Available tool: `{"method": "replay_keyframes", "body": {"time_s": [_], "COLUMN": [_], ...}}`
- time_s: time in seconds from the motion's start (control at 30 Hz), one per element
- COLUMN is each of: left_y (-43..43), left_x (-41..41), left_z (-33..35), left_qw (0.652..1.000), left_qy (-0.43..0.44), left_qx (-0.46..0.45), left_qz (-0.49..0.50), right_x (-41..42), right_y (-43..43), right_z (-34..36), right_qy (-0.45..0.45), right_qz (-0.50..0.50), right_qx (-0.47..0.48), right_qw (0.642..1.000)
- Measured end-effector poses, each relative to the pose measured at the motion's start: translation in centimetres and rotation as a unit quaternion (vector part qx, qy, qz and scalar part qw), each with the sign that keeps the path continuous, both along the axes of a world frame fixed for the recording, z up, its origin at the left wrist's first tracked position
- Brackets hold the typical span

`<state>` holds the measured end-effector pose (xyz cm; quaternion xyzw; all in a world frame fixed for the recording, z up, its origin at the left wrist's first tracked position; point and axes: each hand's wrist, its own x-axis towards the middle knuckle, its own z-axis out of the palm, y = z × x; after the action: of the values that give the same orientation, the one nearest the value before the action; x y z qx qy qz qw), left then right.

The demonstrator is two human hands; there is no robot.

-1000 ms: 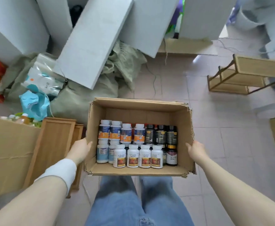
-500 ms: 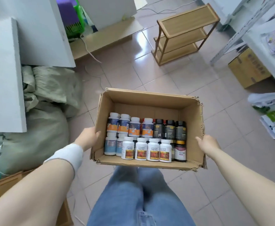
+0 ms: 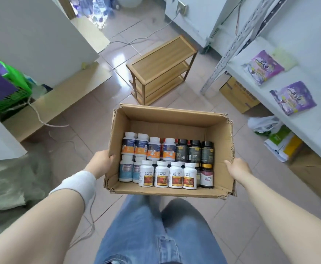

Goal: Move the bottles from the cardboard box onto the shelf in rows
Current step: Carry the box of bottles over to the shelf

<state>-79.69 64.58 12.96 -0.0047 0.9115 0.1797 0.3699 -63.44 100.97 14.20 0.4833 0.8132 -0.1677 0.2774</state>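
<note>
The biggest thing is the tiled floor (image 3: 91,115), and there is open floor between me and the far wooden shelf (image 3: 161,60), which stands alone with three flat boards. On the right a long white shelf (image 3: 319,60) runs from near to far, and its edge is close beside my right arm. Two purple packets (image 3: 263,66) lie on it, and their writing is too blurry to read. A brown box (image 3: 237,96) sits on the floor under it, with print I cannot read. On the left are big white boards (image 3: 32,35) and a green basket (image 3: 13,92). I hold the cardboard box (image 3: 167,128) up in front of my blue jeans (image 3: 155,229). Its top edges are torn and ragged, most of all on the right side. My left hand (image 3: 102,162) has its fingers curled over the left wall. My right hand (image 3: 237,167) grips the right wall, with the thumb on the rim. The bottles (image 3: 161,174) all stand upright in the near part of the box, and the far part is bare. Four white ones with red pictures are nearest, two with pale blue labels are at the near left, four with orange and dark blue labels stand behind, and three black ones are at the far right. One dark bottle with a gold lid is at the near right. The label writing is too small to read.
</note>
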Motion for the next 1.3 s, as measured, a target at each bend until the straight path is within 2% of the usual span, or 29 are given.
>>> {"method": "replay_keyframes", "body": {"time_s": [0.33,0.5,0.63,0.87,1.3], "left_y": [13.0,19.8,23.4,27.4,31.6], "left_x": [-16.0,-23.1,-28.1,-36.5,-46.9], "left_z": [-1.3,-1.7,-1.6,-3.5,-9.4], "left_qw": [1.0,0.998,0.998,0.989,0.949], "left_qy": [-0.024,-0.03,-0.025,-0.022,-0.067], "left_qx": [-0.006,-0.046,-0.046,-0.01,-0.004], "left_qz": [-0.014,-0.009,0.025,0.146,0.308], "right_x": [-14.1,-22.8,-29.9,-46.6,-68.1], "right_y": [11.9,19.2,24.1,29.9,33.2], "right_z": [-1.1,-2.1,-2.4,-2.7,-8.8], "right_qy": [-0.026,-0.009,-0.008,-0.012,-0.062], "right_qz": [-0.012,0.0,0.045,0.143,0.231], "right_qx": [0.001,-0.03,-0.025,-0.01,-0.016], "right_qw": [1.0,1.0,0.999,0.99,0.971]}}
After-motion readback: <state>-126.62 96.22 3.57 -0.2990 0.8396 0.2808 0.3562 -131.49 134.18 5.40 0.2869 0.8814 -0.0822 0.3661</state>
